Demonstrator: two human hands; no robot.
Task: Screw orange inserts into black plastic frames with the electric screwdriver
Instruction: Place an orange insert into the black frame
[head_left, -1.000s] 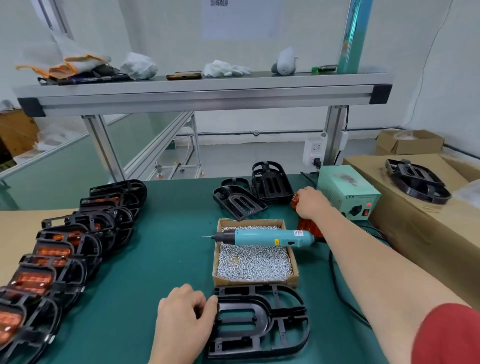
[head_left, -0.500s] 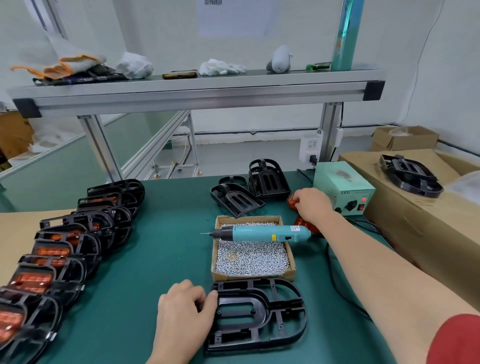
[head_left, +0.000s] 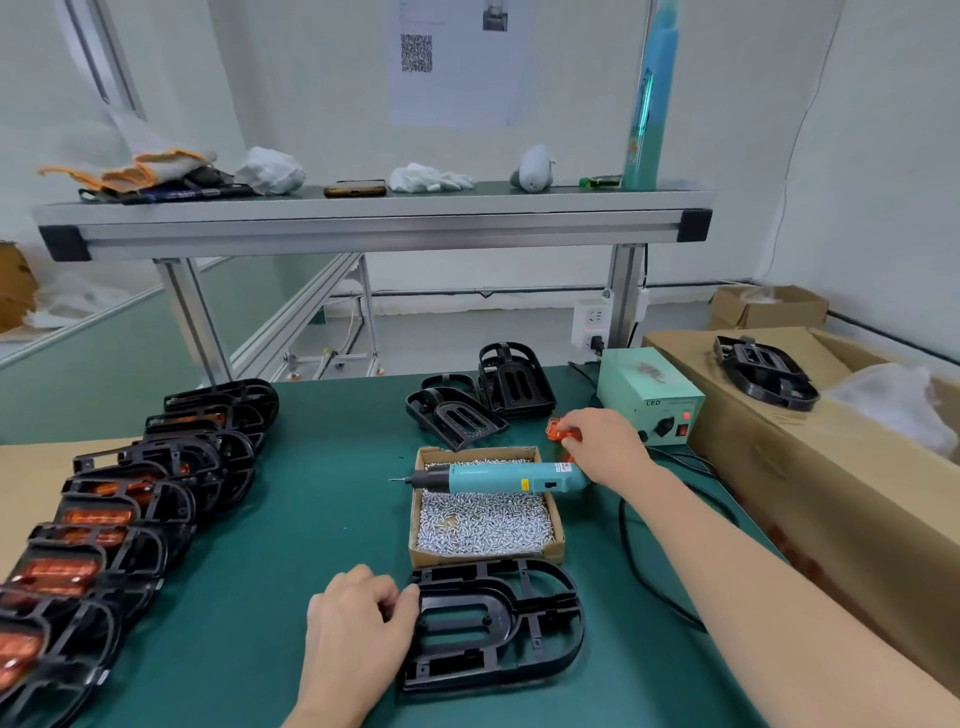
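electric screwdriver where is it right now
In the head view the electric screwdriver lies across the far part of the cardboard box of screws, tip pointing left, its rear end by the right hand.

Bright, even light; warped edges.

A white-walled workshop is shown, evenly lit. A green-topped workbench (head_left: 322, 467) is spanned by an aluminium shelf (head_left: 363, 228) carried on slotted posts. A printed sheet (head_left: 457, 98) (a QR code is printed on it) is fixed to the back wall (head_left: 883, 156). Pale grey floor (head_left: 441, 332) is seen beyond.
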